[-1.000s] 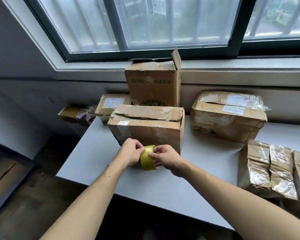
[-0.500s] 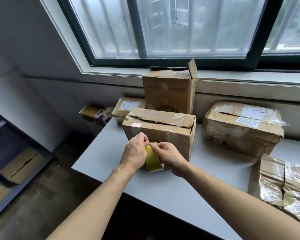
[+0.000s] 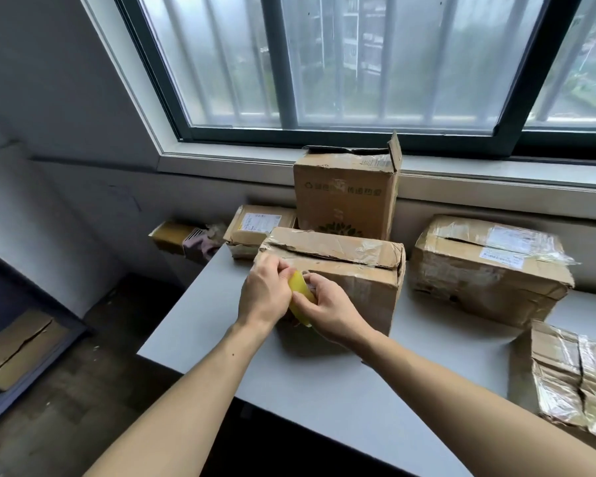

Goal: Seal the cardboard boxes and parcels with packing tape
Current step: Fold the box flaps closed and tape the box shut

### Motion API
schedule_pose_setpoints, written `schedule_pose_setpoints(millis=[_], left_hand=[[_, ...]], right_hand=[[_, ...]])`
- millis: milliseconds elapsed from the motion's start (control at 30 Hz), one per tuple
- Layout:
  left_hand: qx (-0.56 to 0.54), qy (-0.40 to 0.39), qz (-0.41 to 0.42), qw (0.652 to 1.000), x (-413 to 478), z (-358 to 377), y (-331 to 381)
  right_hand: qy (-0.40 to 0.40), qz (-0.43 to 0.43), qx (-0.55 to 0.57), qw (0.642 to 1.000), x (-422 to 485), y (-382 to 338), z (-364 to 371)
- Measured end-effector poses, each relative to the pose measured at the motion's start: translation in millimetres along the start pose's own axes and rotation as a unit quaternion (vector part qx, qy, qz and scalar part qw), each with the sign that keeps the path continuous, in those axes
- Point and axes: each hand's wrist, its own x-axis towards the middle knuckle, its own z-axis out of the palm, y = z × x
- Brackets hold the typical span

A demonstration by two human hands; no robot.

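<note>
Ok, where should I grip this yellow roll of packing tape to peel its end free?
Probably round its rim, coming from the right, as the right hand does. The yellow roll of packing tape stands on edge before the brown cardboard box, so that leaves its upper curve free for the left hand to pick at.

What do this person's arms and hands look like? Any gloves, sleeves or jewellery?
The left hand and the right hand are bare, with no gloves. The left forearm and the right forearm are uncovered down to the picture's lower edge; no sleeve shows. No watch, bracelet or ring is visible on the wrists or on the fingers in view.
</note>
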Motion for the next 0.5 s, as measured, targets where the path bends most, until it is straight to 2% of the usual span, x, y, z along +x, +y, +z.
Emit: schedule_pose_setpoints(millis=[133,200,300,400,500], left_hand=[[-0.03,0.047,0.046,0.997,31,-15,-14],[-0.039,0.07,0.099,0.992,42,-22,-21],[-0.049,0.103,0.193,0.974,59,-31,-34],[-0.098,0.077,0.231,0.965,82,-38,-49],[-0.073,0.028,0.27,0.96,94,-37,-60]], right_hand=[[0.089,0.047,0.019,0.995,25,-30,24],[0.143,0.074,0.01,0.987,40,-33,32],[0.156,0.128,0.016,0.979,56,-34,44],[0.158,0.126,0.04,0.978,65,-39,52],[0.186,0.152,0.046,0.97,69,-40,53]])
